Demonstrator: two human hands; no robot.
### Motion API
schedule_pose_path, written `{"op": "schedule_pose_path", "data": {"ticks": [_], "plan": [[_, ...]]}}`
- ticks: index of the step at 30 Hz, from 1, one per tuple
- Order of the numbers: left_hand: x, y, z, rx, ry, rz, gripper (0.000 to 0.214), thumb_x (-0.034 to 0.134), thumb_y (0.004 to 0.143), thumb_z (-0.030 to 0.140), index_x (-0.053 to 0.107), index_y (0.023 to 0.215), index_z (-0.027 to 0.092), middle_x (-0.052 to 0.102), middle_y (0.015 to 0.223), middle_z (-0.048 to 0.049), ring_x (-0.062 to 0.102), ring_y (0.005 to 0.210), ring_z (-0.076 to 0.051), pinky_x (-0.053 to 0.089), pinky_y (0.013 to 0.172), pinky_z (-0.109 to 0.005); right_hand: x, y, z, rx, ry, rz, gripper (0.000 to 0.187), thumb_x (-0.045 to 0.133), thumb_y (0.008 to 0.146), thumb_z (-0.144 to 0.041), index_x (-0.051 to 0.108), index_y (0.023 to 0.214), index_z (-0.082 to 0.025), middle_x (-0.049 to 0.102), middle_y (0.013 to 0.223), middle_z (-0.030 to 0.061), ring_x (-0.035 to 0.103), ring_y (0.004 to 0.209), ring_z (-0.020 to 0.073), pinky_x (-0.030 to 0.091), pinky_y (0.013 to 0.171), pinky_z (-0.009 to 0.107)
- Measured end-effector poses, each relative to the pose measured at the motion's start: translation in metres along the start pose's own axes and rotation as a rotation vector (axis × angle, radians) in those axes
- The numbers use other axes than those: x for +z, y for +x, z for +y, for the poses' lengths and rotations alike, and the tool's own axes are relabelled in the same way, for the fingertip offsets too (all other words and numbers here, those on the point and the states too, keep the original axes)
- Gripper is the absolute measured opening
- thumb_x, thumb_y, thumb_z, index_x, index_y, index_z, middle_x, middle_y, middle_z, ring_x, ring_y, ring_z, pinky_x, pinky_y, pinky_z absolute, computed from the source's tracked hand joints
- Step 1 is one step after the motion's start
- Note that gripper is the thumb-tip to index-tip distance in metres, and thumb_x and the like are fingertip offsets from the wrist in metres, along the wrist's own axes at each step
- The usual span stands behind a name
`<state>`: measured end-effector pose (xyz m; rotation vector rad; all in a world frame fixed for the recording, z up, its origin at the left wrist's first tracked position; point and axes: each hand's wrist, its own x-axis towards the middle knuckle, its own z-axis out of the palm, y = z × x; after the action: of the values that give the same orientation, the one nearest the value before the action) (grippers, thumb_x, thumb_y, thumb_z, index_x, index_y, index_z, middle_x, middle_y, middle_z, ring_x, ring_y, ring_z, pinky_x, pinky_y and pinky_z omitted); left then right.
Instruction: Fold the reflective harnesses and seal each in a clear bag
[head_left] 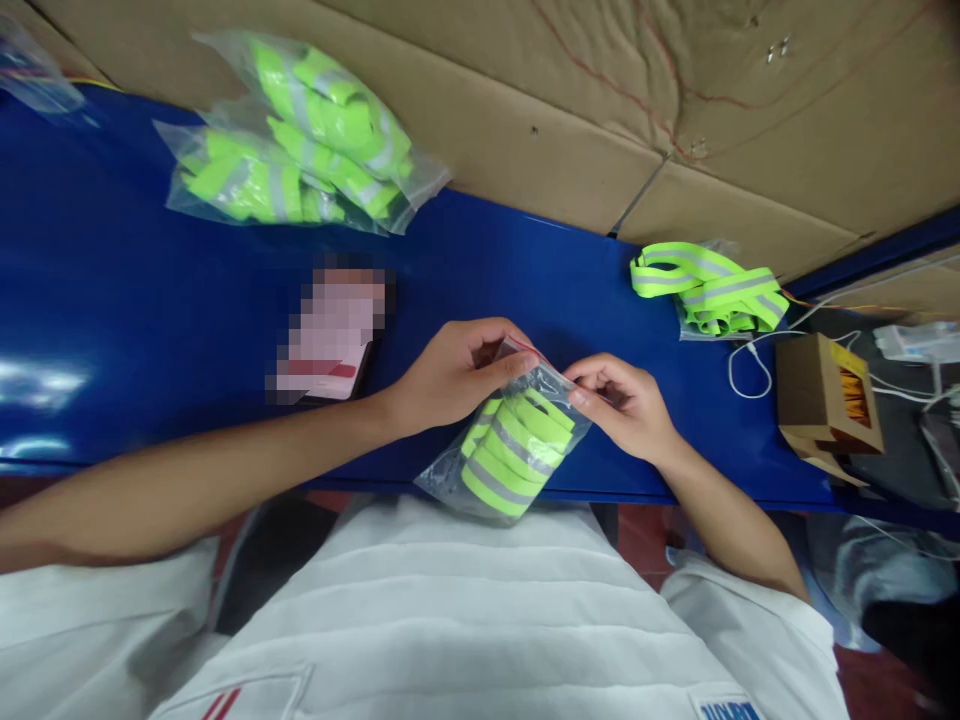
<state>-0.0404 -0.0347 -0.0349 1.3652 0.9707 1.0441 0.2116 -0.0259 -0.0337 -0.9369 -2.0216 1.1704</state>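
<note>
A clear zip bag [442,478] with a red line along its top edge hangs between my hands at the table's front edge. Inside it lies a folded neon yellow-green strap [517,450] with grey reflective stripes. My left hand [469,375] pinches the bag's top edge near its left corner, thumb on the near side. At the other end of that edge, my right hand [619,400] grips the corner between thumb and fingers. Whether the seal is fully pressed together I cannot tell.
Several filled bags [300,150] of neon straps lie at the back left of the blue table [480,265]. A phone [330,335] with a blurred screen rests left of my hands. Loose straps [709,285], a white cable [757,375] and a cardboard box [814,395] are on the right.
</note>
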Motion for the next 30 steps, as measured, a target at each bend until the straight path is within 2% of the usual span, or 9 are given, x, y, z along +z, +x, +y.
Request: {"op": "schedule_pose_path", "data": {"ticks": [6, 10, 15, 23, 30], "plan": [[0.001, 0.001, -0.003, -0.102, -0.094, -0.060, 0.029, 0.080, 0.088, 0.042, 0.076, 0.095, 0.014, 0.078, 0.088, -0.0036, 0.068, 0.076, -0.013, 0.050, 0.069, -0.021, 0.004, 0.000, 0.003, -0.039, -0.047, 0.045, 0.008, 0.073, 0.098, -0.026, 0.073, 0.105, -0.022, 0.059, 0.069, -0.0057, 0.051, 0.060, 0.0068, 0.040, 0.057, 0.021], [0.000, 0.002, -0.007, -0.070, 0.013, -0.065, 0.032, 0.079, 0.088, 0.044, 0.078, 0.093, 0.012, 0.075, 0.083, -0.0037, 0.065, 0.073, -0.012, 0.045, 0.064, -0.021, 0.007, -0.002, 0.002, -0.082, -0.113, 0.054, 0.009, 0.073, 0.098, -0.023, 0.072, 0.106, -0.021, 0.055, 0.068, -0.0064, 0.049, 0.059, 0.0064, 0.041, 0.058, 0.021], [0.001, 0.002, -0.008, -0.048, 0.036, -0.061, 0.031, 0.078, 0.088, 0.043, 0.077, 0.092, 0.013, 0.075, 0.082, -0.0034, 0.063, 0.071, -0.012, 0.044, 0.063, -0.021, 0.007, -0.002, 0.001, -0.094, -0.141, 0.055, 0.009, 0.073, 0.098, -0.023, 0.073, 0.106, -0.021, 0.055, 0.068, -0.0065, 0.049, 0.059, 0.0060, 0.041, 0.058, 0.020], [0.004, 0.003, -0.005, -0.215, -0.116, -0.134, 0.025, 0.086, 0.082, 0.036, 0.080, 0.093, 0.014, 0.077, 0.081, -0.0014, 0.068, 0.073, -0.011, 0.049, 0.067, -0.020, 0.010, -0.001, 0.002, -0.132, -0.172, 0.070, 0.009, 0.073, 0.097, -0.022, 0.072, 0.105, -0.020, 0.054, 0.067, -0.0068, 0.048, 0.059, 0.0057, 0.042, 0.059, 0.019], [0.005, 0.000, -0.007, -0.083, -0.049, -0.088, 0.016, 0.083, 0.085, 0.029, 0.079, 0.085, 0.013, 0.073, 0.077, -0.0006, 0.064, 0.067, -0.009, 0.045, 0.060, -0.018, 0.012, -0.002, 0.001, -0.104, -0.165, 0.052, 0.009, 0.073, 0.097, -0.024, 0.073, 0.105, -0.019, 0.055, 0.068, -0.0066, 0.047, 0.060, 0.0054, 0.042, 0.059, 0.019]]}}
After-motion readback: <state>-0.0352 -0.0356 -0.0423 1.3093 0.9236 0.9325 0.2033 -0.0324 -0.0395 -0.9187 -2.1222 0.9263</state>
